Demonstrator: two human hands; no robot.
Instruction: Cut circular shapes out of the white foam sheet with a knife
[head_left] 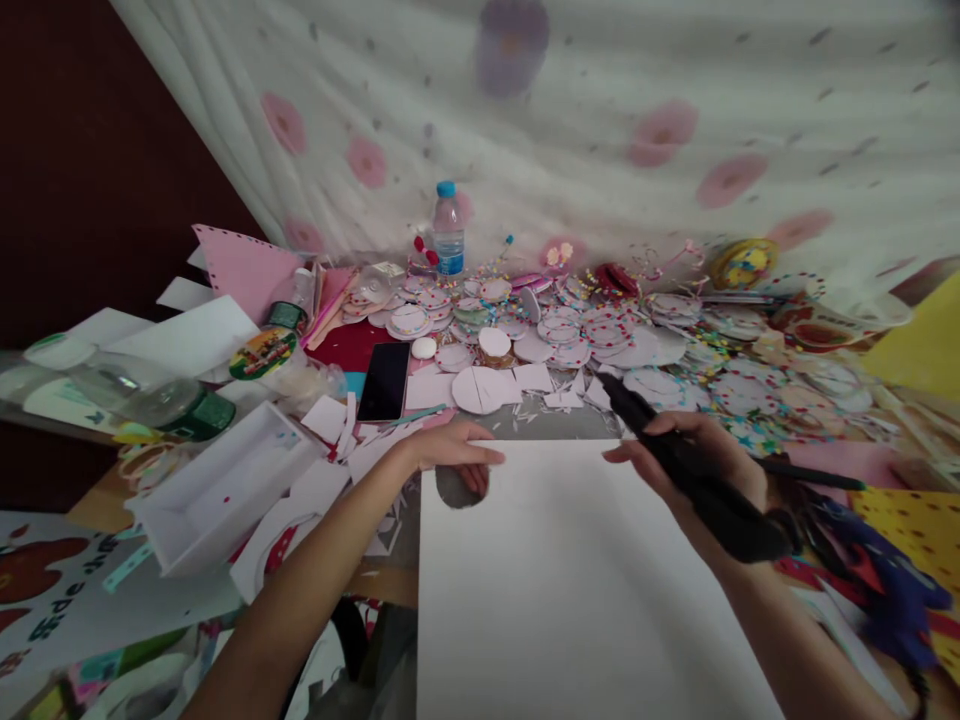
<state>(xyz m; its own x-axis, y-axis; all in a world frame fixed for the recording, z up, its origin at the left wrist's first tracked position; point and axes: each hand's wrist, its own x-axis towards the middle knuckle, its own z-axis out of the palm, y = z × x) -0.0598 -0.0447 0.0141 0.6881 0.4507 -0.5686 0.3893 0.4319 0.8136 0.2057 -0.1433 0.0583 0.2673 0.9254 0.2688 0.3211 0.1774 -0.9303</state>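
Observation:
A large white sheet of board reaches toward me from the table's near edge, with a rounded hole near its far left corner. My left hand grips that corner, thumb on top and fingertips showing through the hole. In my right hand is a thick black hand tool; its narrow tip points forward and left, and its exact kind is unclear. One finger of that hand reaches the sheet's far edge. Just beyond the sheet lie a white disc with a line across it and paper scraps.
Many decorated white discs cover the back. A water bottle stands near the curtain. A phone, a white open box and a clear bottle are on the left. Yellow dotted material lies right.

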